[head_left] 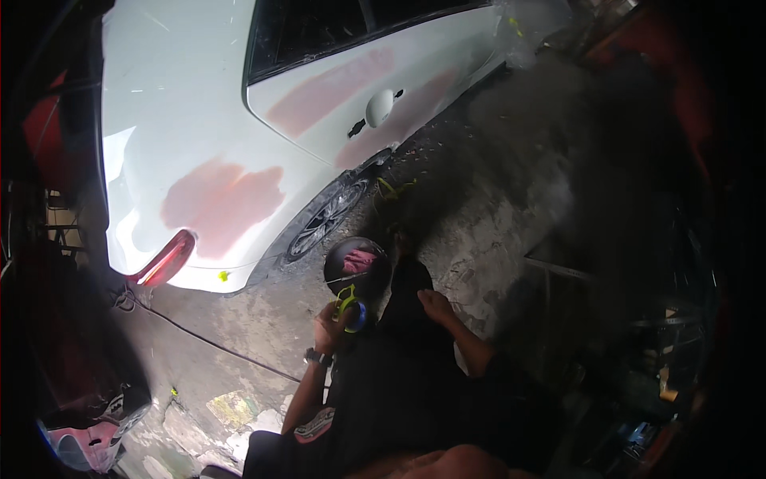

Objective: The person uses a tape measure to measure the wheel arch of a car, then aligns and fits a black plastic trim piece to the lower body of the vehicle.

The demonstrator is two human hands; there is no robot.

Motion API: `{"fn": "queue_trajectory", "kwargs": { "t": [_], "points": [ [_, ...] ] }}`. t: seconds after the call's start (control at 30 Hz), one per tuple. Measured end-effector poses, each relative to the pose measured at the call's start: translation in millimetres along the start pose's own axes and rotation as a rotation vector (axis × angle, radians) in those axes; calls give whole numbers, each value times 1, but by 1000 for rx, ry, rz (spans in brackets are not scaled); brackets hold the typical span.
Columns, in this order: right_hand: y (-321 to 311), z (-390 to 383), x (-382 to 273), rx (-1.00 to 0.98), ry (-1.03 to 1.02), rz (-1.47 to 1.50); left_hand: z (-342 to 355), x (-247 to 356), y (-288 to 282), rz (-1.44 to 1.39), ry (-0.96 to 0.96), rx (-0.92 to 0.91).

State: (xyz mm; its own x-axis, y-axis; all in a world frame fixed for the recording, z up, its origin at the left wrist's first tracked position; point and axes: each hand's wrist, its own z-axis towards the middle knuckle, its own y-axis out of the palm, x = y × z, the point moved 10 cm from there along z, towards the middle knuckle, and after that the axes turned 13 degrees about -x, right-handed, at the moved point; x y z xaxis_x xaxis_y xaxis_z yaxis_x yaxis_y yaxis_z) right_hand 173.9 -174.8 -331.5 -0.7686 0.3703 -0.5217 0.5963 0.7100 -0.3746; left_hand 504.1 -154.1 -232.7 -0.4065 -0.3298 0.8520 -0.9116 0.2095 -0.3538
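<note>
Round black object (336,265) between hands (325,329) and wheel (323,225)

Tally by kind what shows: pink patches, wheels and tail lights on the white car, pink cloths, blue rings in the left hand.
Pink patches: 3
Wheel: 1
Tail light: 1
Pink cloth: 1
Blue ring: 1
Total: 7

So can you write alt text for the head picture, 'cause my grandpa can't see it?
A person's left hand holds what looks like a yellow and blue tape roll beside a white car with pinkish patches. A pink cloth lies nearby on something round and black.
</note>
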Motion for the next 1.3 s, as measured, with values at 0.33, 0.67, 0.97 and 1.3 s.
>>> {"fn": "queue_trajectory", "kwargs": {
  "t": [0.33,0.67,0.97,1.3],
  "points": [
    [62,-119,-196,-368,-611,517,-44,89,11,25,314,-374],
    [26,-205,-58,290,-485,655,-20,27,83,-807,64,-545],
    [45,-285,52,668,-284,881,-48,-131,39,-1201,-172,-210],
    [102,-267,-9,320,-355,474,-138,72,110,-70,262,-705]
  ]
}}
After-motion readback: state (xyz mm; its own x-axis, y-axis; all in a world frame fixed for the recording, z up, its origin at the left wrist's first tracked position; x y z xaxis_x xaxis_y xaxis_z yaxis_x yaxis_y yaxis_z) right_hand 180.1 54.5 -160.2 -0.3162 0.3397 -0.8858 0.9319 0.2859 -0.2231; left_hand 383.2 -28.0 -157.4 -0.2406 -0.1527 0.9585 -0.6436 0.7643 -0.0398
